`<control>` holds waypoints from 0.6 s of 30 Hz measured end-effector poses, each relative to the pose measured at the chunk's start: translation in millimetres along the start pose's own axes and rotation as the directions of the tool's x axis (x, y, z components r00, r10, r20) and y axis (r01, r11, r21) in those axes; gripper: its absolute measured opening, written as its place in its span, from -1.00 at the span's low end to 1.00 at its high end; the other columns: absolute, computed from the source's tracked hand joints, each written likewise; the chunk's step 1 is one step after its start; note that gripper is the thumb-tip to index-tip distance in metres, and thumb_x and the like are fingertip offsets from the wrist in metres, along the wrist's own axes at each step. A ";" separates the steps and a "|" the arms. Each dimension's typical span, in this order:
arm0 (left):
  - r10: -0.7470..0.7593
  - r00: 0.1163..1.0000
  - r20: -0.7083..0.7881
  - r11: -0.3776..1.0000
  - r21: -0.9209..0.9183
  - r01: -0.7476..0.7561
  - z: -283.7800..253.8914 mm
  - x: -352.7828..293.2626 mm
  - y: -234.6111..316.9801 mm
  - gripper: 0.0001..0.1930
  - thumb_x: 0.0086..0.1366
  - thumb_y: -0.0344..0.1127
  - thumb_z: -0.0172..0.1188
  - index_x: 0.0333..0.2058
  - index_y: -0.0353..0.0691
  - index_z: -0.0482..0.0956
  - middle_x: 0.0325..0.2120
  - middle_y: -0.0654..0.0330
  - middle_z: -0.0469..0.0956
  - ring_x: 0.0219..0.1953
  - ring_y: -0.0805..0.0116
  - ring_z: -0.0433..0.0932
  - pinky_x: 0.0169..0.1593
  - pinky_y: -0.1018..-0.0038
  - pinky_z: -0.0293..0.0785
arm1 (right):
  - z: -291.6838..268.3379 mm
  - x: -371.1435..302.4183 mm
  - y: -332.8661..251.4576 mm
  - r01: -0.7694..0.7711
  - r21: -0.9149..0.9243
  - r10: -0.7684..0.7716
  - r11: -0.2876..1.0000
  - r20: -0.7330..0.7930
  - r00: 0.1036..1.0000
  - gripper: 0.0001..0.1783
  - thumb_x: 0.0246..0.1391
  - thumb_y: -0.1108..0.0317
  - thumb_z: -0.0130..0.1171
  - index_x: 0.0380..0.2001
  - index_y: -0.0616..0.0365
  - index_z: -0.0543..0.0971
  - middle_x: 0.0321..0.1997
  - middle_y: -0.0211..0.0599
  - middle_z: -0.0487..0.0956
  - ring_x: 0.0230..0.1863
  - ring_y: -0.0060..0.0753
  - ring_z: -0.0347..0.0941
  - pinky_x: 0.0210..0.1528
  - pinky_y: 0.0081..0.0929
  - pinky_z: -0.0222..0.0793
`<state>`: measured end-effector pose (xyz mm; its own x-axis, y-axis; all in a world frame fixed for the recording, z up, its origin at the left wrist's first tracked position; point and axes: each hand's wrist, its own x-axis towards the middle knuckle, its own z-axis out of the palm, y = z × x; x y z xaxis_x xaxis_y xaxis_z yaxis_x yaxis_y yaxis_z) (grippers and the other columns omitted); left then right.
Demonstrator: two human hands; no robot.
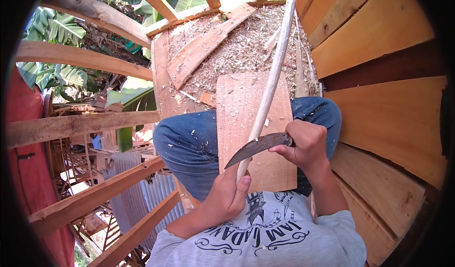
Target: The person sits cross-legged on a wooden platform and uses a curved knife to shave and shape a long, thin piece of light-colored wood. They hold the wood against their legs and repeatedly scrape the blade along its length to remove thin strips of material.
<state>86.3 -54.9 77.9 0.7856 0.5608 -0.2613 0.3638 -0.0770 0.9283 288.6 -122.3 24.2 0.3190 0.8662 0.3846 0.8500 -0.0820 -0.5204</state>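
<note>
My left hand (229, 194) is wrapped round the near end of a long pale wooden stick (268, 97), which runs up and away to the far railing. In my right hand (307, 141) is the handle of a knife (258, 146) with a broad, dark, curved blade. The blade lies across the stick just above my left hand, its tip pointing left. Beneath the stick, a flat wooden board (237, 101) rests across my lap between my knees. My right fingers hide most of the knife's handle.
Shavings (208, 44) cover the floor ahead, with a loose plank (208, 44) lying among them. Plank walling (388, 115) rises close on my right. Wooden rails (85, 127) stand on the left, with corrugated sheets (125, 172) and banana leaves (64, 27) beyond.
</note>
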 end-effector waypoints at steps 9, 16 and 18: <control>0.040 0.997 0.065 0.999 -0.011 -0.040 5.5 -20.6 -10.9 -0.62 0.40 -0.26 -0.21 0.05 -0.43 0.20 -0.57 0.26 0.33 -0.65 0.57 0.32 -0.54 0.60 0.27 | -24.0 19.3 52.2 -0.465 0.231 0.506 0.855 -0.175 0.844 -0.37 0.07 -0.12 0.12 -0.73 0.25 0.35 -0.80 -0.16 0.21 -0.77 -0.17 0.18 -0.68 -0.41 0.08; 0.026 1.000 0.001 1.000 -0.012 -0.026 -5.5 -6.3 -12.4 -0.56 0.41 -0.14 -0.20 0.05 -0.42 0.23 -0.56 0.25 0.37 -0.63 0.56 0.36 -0.53 0.60 0.29 | -6.5 -6.6 -28.3 -0.099 0.156 0.076 0.983 0.145 0.986 -0.36 -0.19 -0.24 0.26 -0.80 0.12 0.32 -0.81 -0.30 0.29 -0.79 -0.22 0.28 -0.72 -0.38 0.20; 0.038 0.999 0.002 0.999 -0.011 -0.038 -2.9 -7.3 -7.2 -0.57 0.40 -0.15 -0.18 0.06 -0.41 0.23 -0.54 0.23 0.38 -0.60 0.56 0.38 -0.52 0.59 0.30 | -4.8 -1.1 -21.2 -0.051 0.103 0.044 0.993 0.063 0.997 -0.32 -0.22 -0.30 0.24 -0.83 0.09 0.28 -0.83 -0.33 0.24 -0.81 -0.27 0.26 -0.75 -0.41 0.16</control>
<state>76.5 -56.1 73.9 0.7997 0.5562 -0.2261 0.3279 -0.0891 0.9405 272.3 -123.8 38.4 0.3291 0.8912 0.3121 0.7849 -0.0744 -0.6152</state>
